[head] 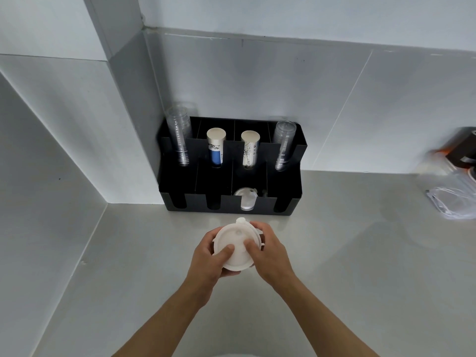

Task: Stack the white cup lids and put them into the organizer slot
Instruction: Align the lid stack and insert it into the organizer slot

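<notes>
A stack of white cup lids (pixel 235 237) is held above the grey counter, just in front of the black organizer (pixel 283 186). My left hand (pixel 207 261) grips the stack from the left and below, thumb on the top lid. My right hand (pixel 270 253) grips it from the right, thumb also on top. The organizer stands against the wall in the corner. Its front row has several slots; the third from the left holds clear lids (pixel 246 198), the others look empty.
The organizer's back row holds two stacks of clear cups (pixel 179 140) (pixel 283 145) and two stacks of paper cups (pixel 215 148) (pixel 249 149). At the right edge sit a blurred dark appliance (pixel 463 148) and clear plastic packaging (pixel 453 199). A wall closes in on the left.
</notes>
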